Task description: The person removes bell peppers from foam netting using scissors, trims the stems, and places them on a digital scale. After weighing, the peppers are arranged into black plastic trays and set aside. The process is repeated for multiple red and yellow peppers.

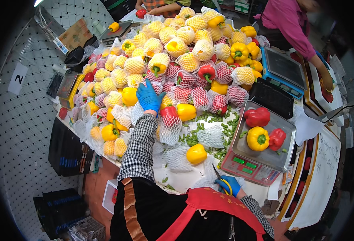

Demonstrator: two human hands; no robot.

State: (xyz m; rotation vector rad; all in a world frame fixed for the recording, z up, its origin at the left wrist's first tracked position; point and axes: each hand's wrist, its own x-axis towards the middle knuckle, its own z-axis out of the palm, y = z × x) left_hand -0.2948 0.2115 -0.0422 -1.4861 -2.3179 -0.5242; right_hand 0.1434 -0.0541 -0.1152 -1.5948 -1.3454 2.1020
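Note:
My left hand (pixel 149 96), in a blue glove, reaches into the pile of bell peppers, its fingers spread against a red pepper in a foam net (pixel 155 86); whether it grips it I cannot tell. My right hand (pixel 229 185), also gloved in blue, holds yellow-handled scissors (pixel 226 183) near the table's front edge. Between the hands lie a yellow bell pepper (pixel 196 154), a red pepper partly in a white foam net (pixel 170 117), loose foam nets (pixel 180 158) and many cut green stems (pixel 192 138). Two red peppers and a yellow one (pixel 257 139) rest on the scale's metal pan (pixel 286 135).
A blue scale (pixel 283 67) and a black tray (pixel 271 98) stand right of the pile. A yellow scale (pixel 70 90) is at the left, a dark scale (pixel 116 31) behind. One co-worker in pink reaches into a white box (pixel 336 105); another's hands are at the back.

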